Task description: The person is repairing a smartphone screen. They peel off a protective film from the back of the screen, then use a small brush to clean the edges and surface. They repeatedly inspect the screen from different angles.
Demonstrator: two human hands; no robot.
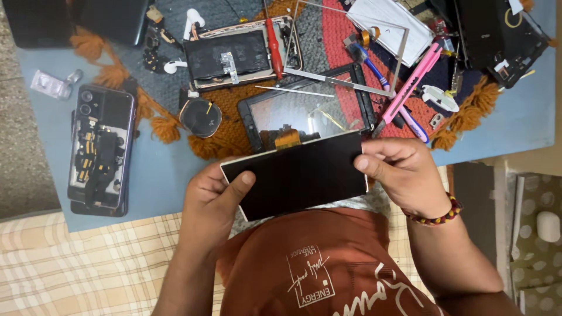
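Both of my hands hold a flat black display panel [298, 172] with a white edge and an orange flex cable [288, 138] at its top. My left hand [213, 202] grips its left end, thumb lying on the black face. My right hand [404, 172] pinches the right end, and a beaded bracelet [436, 217] circles that wrist. The panel hovers above the near edge of a blue table [164, 175], just in front of a black tablet frame with glass [304, 108].
An opened phone [100, 149] lies at the left. Farther back are an opened device with a battery [234, 55], a red screwdriver [273, 41], a round coil [201, 117], white earbuds [193, 17], a pink cutter [413, 82], a thin metal frame [351, 82] and a woven mat [246, 137].
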